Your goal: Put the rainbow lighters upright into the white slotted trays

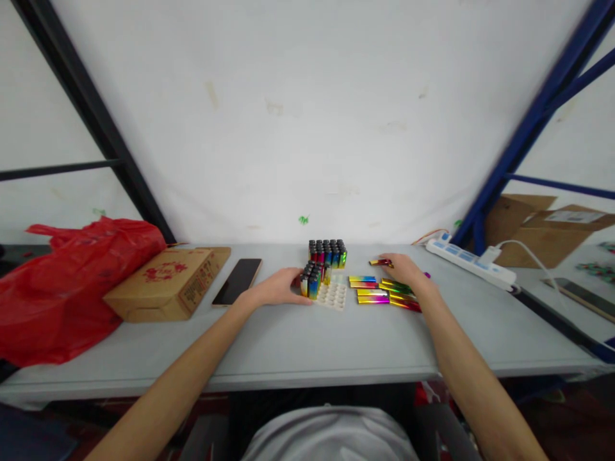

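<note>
My left hand (282, 287) rests on the table, thumb and fingers apart around the left side of a white holed tray (335, 296). Shiny coloured lighters (311, 282) with black tops stand upright in the tray's left part, beside its bare holes. Behind it stands a block of similar upright lighters (327, 253). Right of the tray, metallic coloured pieces (373, 296) lie flat in rows. My right hand (402, 270) is behind these rows, its fingertips at a small gold and dark piece (381, 262); whether they grip it is unclear.
A dark phone (237, 282), a cardboard box (166, 282) and a red plastic bag (81, 288) sit to the left. At the right lie a white power strip (471, 262) and another phone (583, 299), with an open carton (542, 230) behind.
</note>
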The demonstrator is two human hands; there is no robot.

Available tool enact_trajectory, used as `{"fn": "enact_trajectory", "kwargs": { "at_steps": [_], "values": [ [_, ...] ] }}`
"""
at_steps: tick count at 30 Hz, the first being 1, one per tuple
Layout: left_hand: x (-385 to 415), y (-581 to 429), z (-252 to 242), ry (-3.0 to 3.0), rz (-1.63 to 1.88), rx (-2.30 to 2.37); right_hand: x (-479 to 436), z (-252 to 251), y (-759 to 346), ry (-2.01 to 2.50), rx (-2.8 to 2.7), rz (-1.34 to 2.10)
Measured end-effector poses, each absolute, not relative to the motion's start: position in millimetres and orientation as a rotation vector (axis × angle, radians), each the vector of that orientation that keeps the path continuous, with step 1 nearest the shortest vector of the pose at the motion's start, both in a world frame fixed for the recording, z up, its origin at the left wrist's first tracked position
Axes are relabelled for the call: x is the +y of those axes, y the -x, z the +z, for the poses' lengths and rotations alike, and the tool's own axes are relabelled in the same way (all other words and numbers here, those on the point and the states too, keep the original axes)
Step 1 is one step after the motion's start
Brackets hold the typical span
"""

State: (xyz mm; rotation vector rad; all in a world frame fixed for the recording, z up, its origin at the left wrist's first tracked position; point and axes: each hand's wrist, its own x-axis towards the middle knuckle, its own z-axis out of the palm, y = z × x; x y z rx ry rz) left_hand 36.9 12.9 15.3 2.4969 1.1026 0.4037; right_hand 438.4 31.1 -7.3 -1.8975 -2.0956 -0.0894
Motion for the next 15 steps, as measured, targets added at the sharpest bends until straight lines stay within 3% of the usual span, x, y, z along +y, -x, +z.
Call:
{"fn": "enact_trajectory", "kwargs": {
  "at_steps": [4,9,15],
  "values": [
    [13.4,-37.3,15.2,-2.488,0.398,1.094,33.5,-7.8,-424.2,1.974,-2.131,-0.118],
    [13.7,-36.8,14.8,-2.485,0.411,1.086,35.2,-8.4,-411.6,1.692,-1.944,-0.082],
    [12.7,-36.9,16.4,-2.471,0.404,1.08,30.1,-6.5,-387.3,1.273,-1.386,0.561]
  ]
}}
